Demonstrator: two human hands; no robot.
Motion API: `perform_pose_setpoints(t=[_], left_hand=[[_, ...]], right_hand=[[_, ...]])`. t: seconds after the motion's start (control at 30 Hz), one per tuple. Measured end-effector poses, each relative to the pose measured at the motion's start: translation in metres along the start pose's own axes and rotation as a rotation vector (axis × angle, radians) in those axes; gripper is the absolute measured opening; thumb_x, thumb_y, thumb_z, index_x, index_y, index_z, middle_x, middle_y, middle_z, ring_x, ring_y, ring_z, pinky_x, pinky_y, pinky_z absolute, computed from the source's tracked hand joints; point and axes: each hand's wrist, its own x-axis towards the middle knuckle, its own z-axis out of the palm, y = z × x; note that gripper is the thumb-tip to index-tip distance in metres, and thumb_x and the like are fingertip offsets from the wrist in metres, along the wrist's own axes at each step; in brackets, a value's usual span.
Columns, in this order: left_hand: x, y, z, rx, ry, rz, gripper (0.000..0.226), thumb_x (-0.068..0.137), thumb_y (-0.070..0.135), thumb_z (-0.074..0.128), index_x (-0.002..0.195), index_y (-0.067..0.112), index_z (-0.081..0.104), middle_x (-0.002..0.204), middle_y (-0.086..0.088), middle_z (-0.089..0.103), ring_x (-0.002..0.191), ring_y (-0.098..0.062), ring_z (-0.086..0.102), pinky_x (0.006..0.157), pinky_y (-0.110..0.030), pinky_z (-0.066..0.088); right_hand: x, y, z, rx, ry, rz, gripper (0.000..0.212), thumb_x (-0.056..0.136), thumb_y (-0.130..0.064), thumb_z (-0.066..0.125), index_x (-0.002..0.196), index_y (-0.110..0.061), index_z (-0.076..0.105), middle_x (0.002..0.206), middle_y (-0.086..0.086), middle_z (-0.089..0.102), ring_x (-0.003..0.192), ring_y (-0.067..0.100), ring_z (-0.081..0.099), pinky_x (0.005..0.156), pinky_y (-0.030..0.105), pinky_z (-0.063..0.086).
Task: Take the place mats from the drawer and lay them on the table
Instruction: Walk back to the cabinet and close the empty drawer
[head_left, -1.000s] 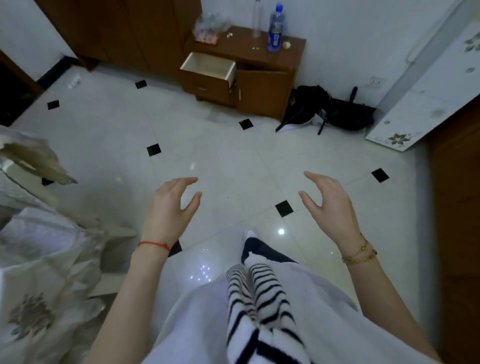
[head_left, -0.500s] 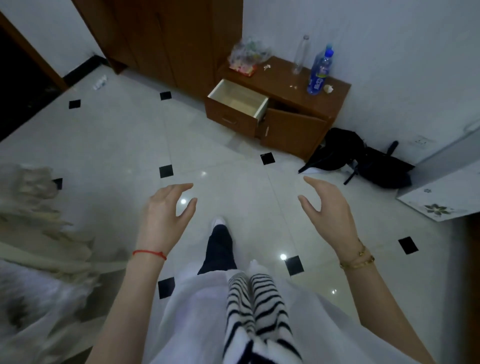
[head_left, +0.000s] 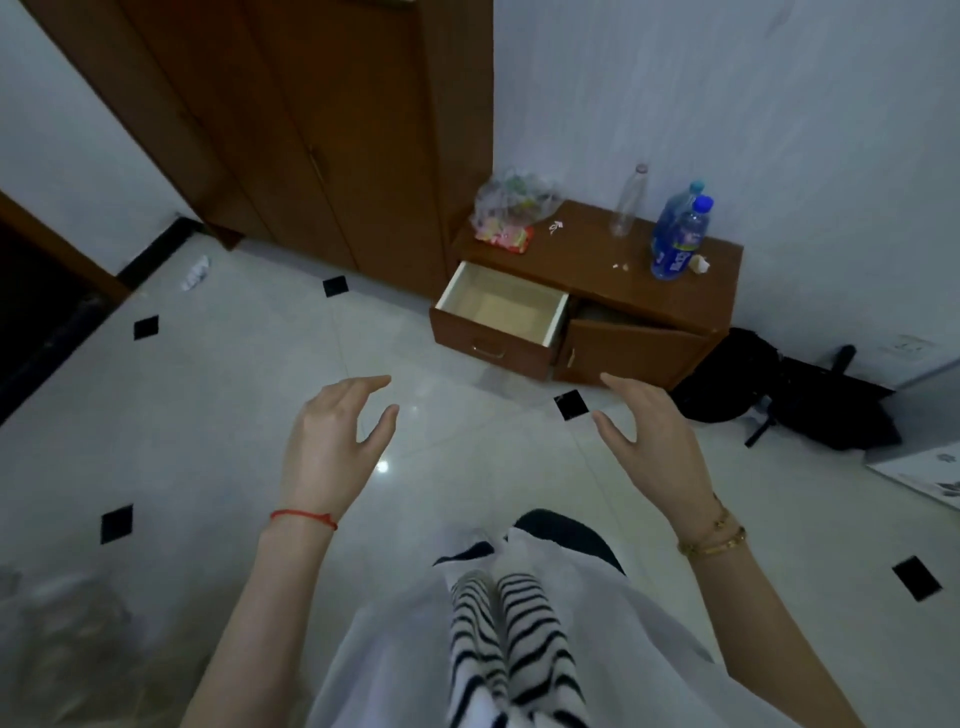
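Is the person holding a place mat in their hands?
No, the left hand and the right hand are both empty, with relaxed fingers, above the floor.

Drawer (head_left: 501, 312) pulled out; front part of its floor hidden behind own front panel, visible part pale, contents can't tell. Cupboard door (head_left: 631, 351) ajar beside it, inside too dark to read. Plastic bag (head_left: 511, 208) on cabinet top: contents just colour blobs. Bottle label (head_left: 672, 260) too small to read. Bottom-left corner: grey blurred heap (head_left: 57, 618), cut by frame edge, unidentifiable. Black bag (head_left: 810, 410) by wall: shape unclear. Pale panel (head_left: 930, 467) cut off at right edge. Both forearms cut by bottom edge.
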Motion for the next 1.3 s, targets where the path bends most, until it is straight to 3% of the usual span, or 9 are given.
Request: perform_pose_setpoints(t=[0.2, 0.5, 0.73, 0.9, 1.0, 1.17, 1.3], left_hand=[[0.102, -0.027, 0.011, -0.021, -0.047, 0.066, 0.036, 0.088, 0.033, 0.056, 0.118, 0.014, 0.065, 0.110, -0.004, 0.069, 0.102, -0.023, 0.063, 0.091, -0.040, 0.052], [0.270, -0.057, 0.077, -0.060, -0.074, 0.181, 0.033, 0.088, 0.025, 0.061, 0.117, 0.012, 0.066, 0.109, -0.004, 0.070, 0.099, -0.021, 0.065, 0.088, -0.039, 0.053], [0.391, -0.072, 0.131, -0.078, -0.141, 0.267, 0.038, 0.091, 0.035, 0.050, 0.117, 0.011, 0.065, 0.108, -0.005, 0.070, 0.098, -0.022, 0.064, 0.088, -0.040, 0.053], [0.425, -0.113, 0.205, -0.094, -0.192, 0.336, 0.031, 0.090, 0.026, 0.057, 0.116, 0.011, 0.065, 0.106, -0.005, 0.070, 0.096, -0.022, 0.064, 0.085, -0.042, 0.054], [0.429, -0.155, 0.265, -0.098, -0.232, 0.351, 0.033, 0.090, 0.028, 0.056, 0.117, 0.012, 0.064, 0.109, -0.004, 0.069, 0.098, -0.021, 0.064, 0.086, -0.042, 0.054], [0.413, -0.227, 0.367, -0.099, -0.247, 0.350, 0.031, 0.087, 0.024, 0.068, 0.117, 0.014, 0.065, 0.109, -0.002, 0.069, 0.099, -0.018, 0.063, 0.087, -0.041, 0.053], [0.402, -0.276, 0.438, -0.094, -0.205, 0.405, 0.032, 0.087, 0.028, 0.066, 0.115, 0.013, 0.066, 0.108, -0.002, 0.068, 0.100, -0.018, 0.062, 0.090, -0.036, 0.049]], right_hand=[[0.086, -0.007, 0.022, 0.004, -0.002, 0.074, 0.044, 0.091, -0.021, 0.067, 0.133, -0.011, 0.056, 0.125, 0.005, 0.063, 0.118, 0.020, 0.055, 0.100, 0.024, 0.039], [0.225, 0.023, 0.068, 0.024, 0.010, 0.163, 0.047, 0.090, -0.023, 0.068, 0.134, -0.011, 0.056, 0.124, 0.003, 0.063, 0.116, 0.018, 0.056, 0.098, 0.030, 0.047], [0.320, 0.043, 0.094, 0.037, 0.045, 0.277, 0.046, 0.091, -0.023, 0.066, 0.135, -0.014, 0.054, 0.123, 0.002, 0.063, 0.115, 0.018, 0.056, 0.097, 0.029, 0.046], [0.344, 0.078, 0.160, 0.023, 0.073, 0.347, 0.045, 0.091, -0.021, 0.067, 0.134, -0.013, 0.055, 0.123, 0.003, 0.063, 0.116, 0.019, 0.056, 0.097, 0.025, 0.041], [0.346, 0.109, 0.221, 0.024, 0.087, 0.362, 0.044, 0.091, -0.020, 0.066, 0.133, -0.011, 0.055, 0.120, 0.004, 0.064, 0.114, 0.020, 0.056, 0.096, 0.032, 0.048], [0.336, 0.166, 0.328, -0.004, 0.119, 0.379, 0.044, 0.090, -0.018, 0.067, 0.132, -0.012, 0.056, 0.115, 0.005, 0.065, 0.104, 0.020, 0.057, 0.088, 0.028, 0.046], [0.327, 0.213, 0.400, -0.049, 0.145, 0.370, 0.045, 0.090, -0.020, 0.067, 0.132, -0.010, 0.057, 0.119, 0.007, 0.065, 0.110, 0.020, 0.056, 0.095, 0.028, 0.046]])
